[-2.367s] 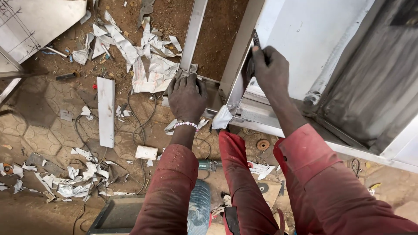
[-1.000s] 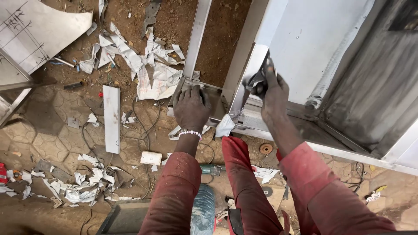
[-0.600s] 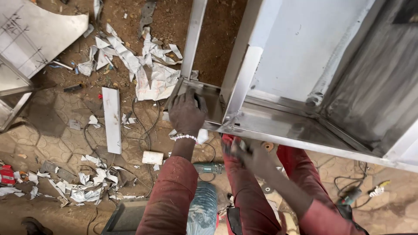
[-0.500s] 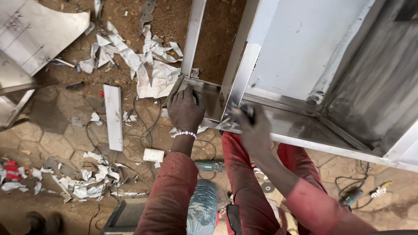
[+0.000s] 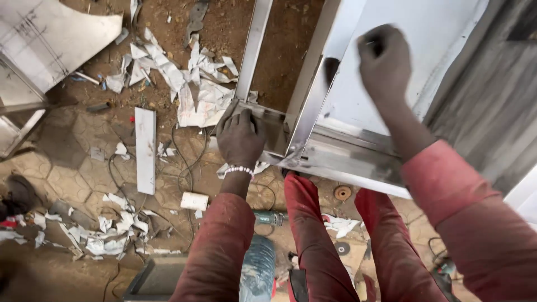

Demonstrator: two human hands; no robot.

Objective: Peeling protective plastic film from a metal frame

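At nine o'clock a white strip lay on the floor among torn paper scraps. At centre the left hand pressed flat, its grip open, on the corner of the steel frame. At one o'clock the right hand was blurred, its grip closed on something small and dark against the white panel. The step in hand seemed to be working that panel's surface; steadying the frame would matter next.
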